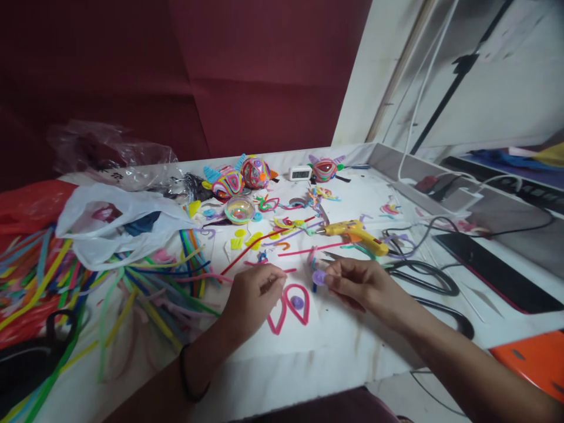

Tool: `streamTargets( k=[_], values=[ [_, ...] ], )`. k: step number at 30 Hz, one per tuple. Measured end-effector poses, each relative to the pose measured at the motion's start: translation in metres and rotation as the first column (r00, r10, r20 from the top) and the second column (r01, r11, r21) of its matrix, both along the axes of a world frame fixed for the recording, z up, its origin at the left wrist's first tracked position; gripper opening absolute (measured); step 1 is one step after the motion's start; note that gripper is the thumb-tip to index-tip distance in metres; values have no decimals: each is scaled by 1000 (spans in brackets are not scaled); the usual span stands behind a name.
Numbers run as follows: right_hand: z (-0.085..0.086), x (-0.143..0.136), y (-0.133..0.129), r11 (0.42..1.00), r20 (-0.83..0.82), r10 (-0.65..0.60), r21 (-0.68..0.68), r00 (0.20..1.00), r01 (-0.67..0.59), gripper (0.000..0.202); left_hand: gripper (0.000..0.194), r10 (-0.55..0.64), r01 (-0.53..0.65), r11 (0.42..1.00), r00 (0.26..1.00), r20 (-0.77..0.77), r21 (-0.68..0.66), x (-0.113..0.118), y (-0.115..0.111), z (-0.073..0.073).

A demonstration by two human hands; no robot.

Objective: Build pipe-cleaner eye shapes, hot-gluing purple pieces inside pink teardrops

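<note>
Now the right hand (352,283) pinches the purple coil (319,278), flat face toward viewer
Left hand (255,296) has fingertips pressed together; nearer, pink teardrop loop (305,299) points its tip near

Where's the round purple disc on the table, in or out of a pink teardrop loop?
In: the round purple disc lies within the right-hand pink teardrop loop, pink visible all round it.

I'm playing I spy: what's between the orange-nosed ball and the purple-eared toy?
A small white digital clock stands between the orange-nosed ball and the purple-eared toy, in the head view.
</note>
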State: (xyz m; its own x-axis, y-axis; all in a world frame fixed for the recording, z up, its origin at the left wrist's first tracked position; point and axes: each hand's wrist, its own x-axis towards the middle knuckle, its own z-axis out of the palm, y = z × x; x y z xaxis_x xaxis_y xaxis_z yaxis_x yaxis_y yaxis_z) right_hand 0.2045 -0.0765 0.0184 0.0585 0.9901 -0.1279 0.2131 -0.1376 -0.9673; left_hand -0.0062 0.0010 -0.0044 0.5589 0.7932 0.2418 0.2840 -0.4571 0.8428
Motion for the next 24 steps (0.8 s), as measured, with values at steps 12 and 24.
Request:
streamTargets(
  k=[12,24],
  values=[
    [-18,7,-35,988,205,147,-74,968,-135,27,14,-190,307,839,939,-286,450,-1,2,-6],
    [-24,5,-39,977,208,195,-126,958,-172,29,20,-217,354,832,916,-337,428,3,-2,-12]
  ],
)
